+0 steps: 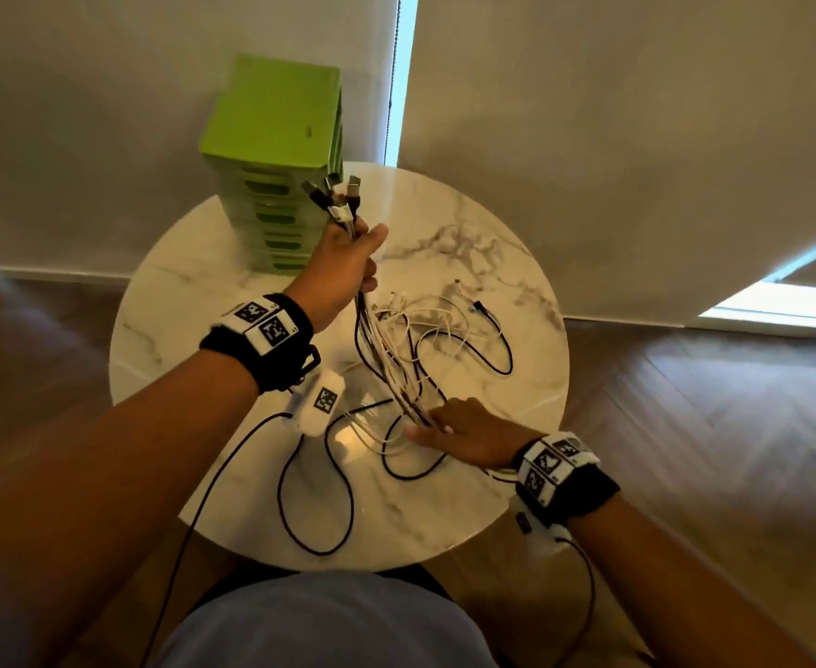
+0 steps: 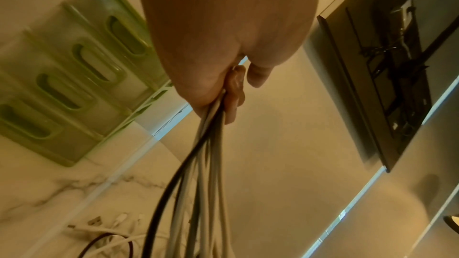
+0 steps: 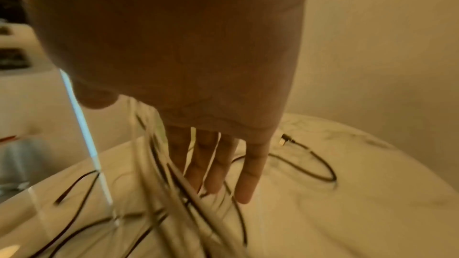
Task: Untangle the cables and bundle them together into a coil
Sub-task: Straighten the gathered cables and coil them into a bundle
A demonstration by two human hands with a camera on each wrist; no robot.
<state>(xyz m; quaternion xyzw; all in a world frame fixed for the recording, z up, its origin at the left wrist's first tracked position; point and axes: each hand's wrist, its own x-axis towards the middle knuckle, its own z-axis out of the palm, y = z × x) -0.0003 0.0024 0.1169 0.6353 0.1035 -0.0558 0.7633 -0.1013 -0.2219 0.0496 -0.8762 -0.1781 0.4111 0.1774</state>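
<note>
Several black and white cables run as one bundle from my raised left hand down to my right hand near the table top. The left hand grips the bundle just below the plugs, which stick up above the fist. In the left wrist view the left hand is curled round the cables. My right hand has straight fingers, and the cables pass between thumb and index finger. Loose black loops and white cable ends lie on the table.
The round marble table has a tall green drawer unit at its far left, close behind my left hand. Its drawer fronts show in the left wrist view. Wooden floor surrounds the table; blinds hang behind it.
</note>
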